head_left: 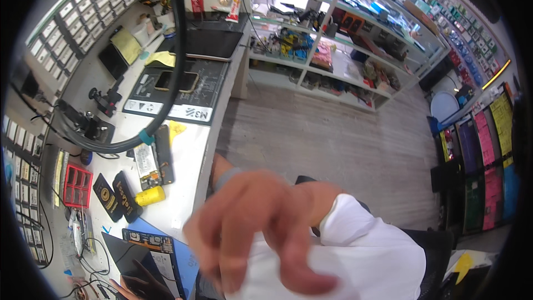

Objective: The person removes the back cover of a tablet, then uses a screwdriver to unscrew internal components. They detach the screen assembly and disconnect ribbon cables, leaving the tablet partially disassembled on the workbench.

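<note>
My right hand [250,222] is raised close to the camera, large and blurred. Its fingers are loosely bent and the thumb stands apart, with nothing between them. A grey band [227,176] circles the wrist. At the lower left edge, the fingertips of my left hand [121,290] grip the edge of a glossy black phone screen [136,264]; the rest of that hand is out of view. The screen lies tilted over an opened phone body [161,247] with bare inner parts, on a blue mat [187,261]. A hand is reflected in the screen.
On the white bench [189,189] lie another opened phone [161,158], two black packets [116,195], a yellow roll [150,196], and a red tray [78,185]. A black lamp ring [176,72] arches above. Farther off are a dark work mat [194,86] and glass shelves [311,39].
</note>
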Demonstrator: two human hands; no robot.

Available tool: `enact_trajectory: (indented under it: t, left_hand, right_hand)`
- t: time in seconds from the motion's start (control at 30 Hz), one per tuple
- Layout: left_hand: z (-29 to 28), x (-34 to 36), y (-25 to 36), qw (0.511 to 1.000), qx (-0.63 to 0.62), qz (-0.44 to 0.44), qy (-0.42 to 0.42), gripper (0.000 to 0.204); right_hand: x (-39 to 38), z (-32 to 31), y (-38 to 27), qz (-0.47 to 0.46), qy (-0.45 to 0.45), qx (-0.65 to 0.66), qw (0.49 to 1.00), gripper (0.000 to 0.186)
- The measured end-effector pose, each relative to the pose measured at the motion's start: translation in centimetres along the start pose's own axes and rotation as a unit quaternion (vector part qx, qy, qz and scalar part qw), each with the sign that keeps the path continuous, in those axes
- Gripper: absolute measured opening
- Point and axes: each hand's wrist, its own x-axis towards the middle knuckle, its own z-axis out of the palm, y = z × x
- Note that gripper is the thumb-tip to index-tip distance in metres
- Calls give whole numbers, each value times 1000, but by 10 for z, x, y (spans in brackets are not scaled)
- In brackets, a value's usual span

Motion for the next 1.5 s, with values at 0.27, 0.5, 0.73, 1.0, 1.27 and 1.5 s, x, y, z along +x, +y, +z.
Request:
enact_trajectory:
  t: [0.27,0.5,0.73,1.0,1.27,1.5]
  left_hand:
    - [-1,9,-25,999,-3,-34,21,183]
    - [10,7,-4,999,-29,-32,33,178]
    - [5,-3,-30,999,17,-25,26,174]
    - [10,11,-29,1000,12,-11,-12,175]
    - [5,14,-46,997,-61,8,36,172]
    - [5,17,-14,972,-225,-26,60,187]
  right_hand:
    - [48,96,9,-274,154,106,943,38]
    - [39,80,3,-282,180,-15,942,35]
    - [-14,-7,-19,3,-13,-196,981,50]
    - [-25,-26,-94,-9,6,-274,962,54]
    - [-32,-42,-30,92,-59,-439,892,15]
    - [-47,-35,42,221,-26,-454,863,10]
